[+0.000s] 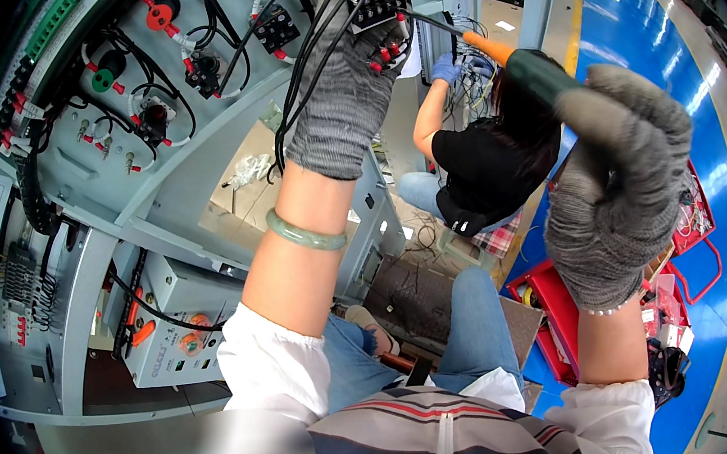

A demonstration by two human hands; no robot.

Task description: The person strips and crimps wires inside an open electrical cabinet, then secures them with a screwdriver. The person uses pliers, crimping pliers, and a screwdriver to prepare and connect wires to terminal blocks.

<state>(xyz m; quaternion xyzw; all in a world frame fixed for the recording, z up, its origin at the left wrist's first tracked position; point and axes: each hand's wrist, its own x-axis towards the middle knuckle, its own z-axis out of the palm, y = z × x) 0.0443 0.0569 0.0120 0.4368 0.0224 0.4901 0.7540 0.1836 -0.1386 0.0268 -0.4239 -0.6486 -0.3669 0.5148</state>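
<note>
My left hand (pixel 345 93), in a grey knit glove with a green bangle on the wrist, reaches up to a black terminal block (pixel 376 0) on the grey cabinet door (pixel 190 148) and closes on a bundle of black wires (pixel 306 52) there. My right hand (pixel 617 187), also gloved, grips a screwdriver (pixel 517 61) with a green and orange handle. Its thin shaft points left, and the tip meets the terminal block's right side.
Coloured buttons and wired switch backs cover the open door. Another person (pixel 483 167) in a black top and blue gloves works on wiring beyond. A red tray cart (pixel 564 311) with parts stands on the blue floor (pixel 631 40) at right. Inside the cabinet sit breakers (pixel 21 287).
</note>
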